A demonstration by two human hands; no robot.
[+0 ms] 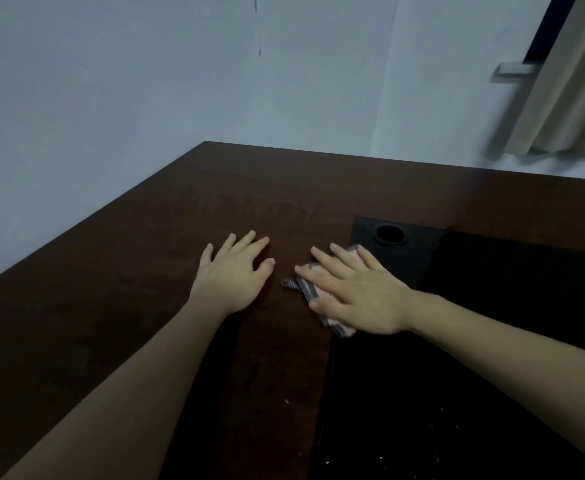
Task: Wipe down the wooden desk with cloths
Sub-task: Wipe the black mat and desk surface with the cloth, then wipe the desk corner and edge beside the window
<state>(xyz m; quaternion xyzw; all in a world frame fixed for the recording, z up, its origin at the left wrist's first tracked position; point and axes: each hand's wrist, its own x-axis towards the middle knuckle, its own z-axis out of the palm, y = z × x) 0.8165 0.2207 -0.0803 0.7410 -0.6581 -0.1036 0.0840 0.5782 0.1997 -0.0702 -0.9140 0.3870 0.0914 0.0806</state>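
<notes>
I see my right hand lying flat on the cloth, fingers straight and spread, pressing it to the desk rather than curling round it. The cloth sits just left of the black mat, its right part tucked under my palm at the mat's left edge, with a small corner poking out further left. My left hand rests further left of the mat again, well apart from the cloth, palm down on bare wood, fingers relaxed and holding nothing.

The cloth looks thin, soft and light, a folded grey striped rag that I judge will bunch or slide out if I push from one edge only. So I would keep the palm over its middle and spread the fingers wide. The wood looks smooth, so it should glide easily. The mat's edge may snag the fold.
</notes>
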